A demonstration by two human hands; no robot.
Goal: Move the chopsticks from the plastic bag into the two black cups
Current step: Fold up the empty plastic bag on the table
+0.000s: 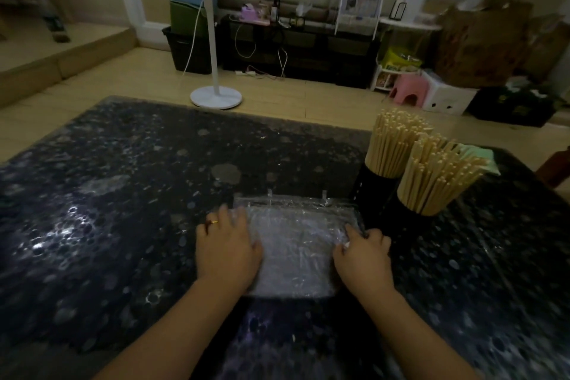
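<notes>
A clear plastic bag (296, 244) lies flat on a dark speckled table (123, 194). It looks flat, and no chopsticks show inside it.

The left hand (228, 251) rests on the bag's left edge, at about 9 o'clock from the bag's middle. Its fingers lie fairly straight and spread on the plastic. A gold ring (213, 222) sits on one finger.

The right hand (364, 256) is at the bag's right edge, at about 3 o'clock. Its fingers are curled and pinch the plastic there.

Two black cups stand just past the bag's right corner, at about 1 o'clock. The far black cup (371, 187) and the near black cup (401, 219) stand side by side and look like they touch. Both are packed full of light wooden chopsticks (431, 176) that stand up and fan out at the top.

Past the table, at 12 o'clock, a white fan stand (216, 95) is on the floor. A pink stool (407, 91) is at about 1 o'clock.
</notes>
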